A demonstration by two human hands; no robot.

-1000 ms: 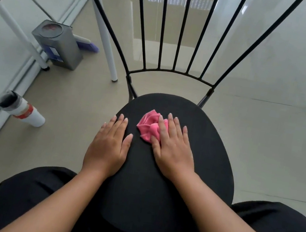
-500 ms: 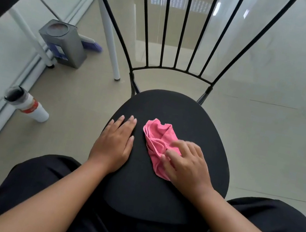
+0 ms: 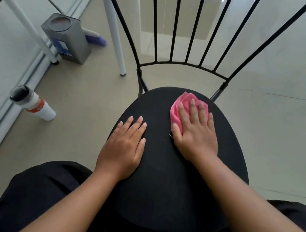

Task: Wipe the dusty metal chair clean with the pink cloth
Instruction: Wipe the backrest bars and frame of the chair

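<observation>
Cloth (image 3: 176, 109) is pinned flat under the right hand (image 3: 196, 131) at the far right of the seat (image 3: 155, 188), close to the rear rim. The right hand's fingers are laid out straight and slightly spread on top of it, not curled round it. Pink is seen past the fingertips, between the fingers and along the thumb side; the palm end of the cloth is covered by the hand.

Left hand (image 3: 124, 145) is laid flat on the near left of the seat, fingers straight and together, nothing held. It is well apart from the cloth.

Hidden or unclear:
- Top of the chair (image 3: 174, 37) back is cut off by the upper edge.
- Chair legs are hidden below the seat, and its front rim is lost against a black garment (image 3: 41, 198).
- Dust on the seat cannot be made out.
- How the cloth is folded under the palm cannot be told.

Cloth: bright pink, soft, bunched in rounded folds at its far edge.
Chair: black, round matt seat; the back is made of thin rods fanning up from a curved rail.

On the floor (image 3: 277, 137) to the left, a grey tin (image 3: 69, 39), a white bottle (image 3: 35, 104) lying down and a white leg (image 3: 114, 27) are noted.
</observation>
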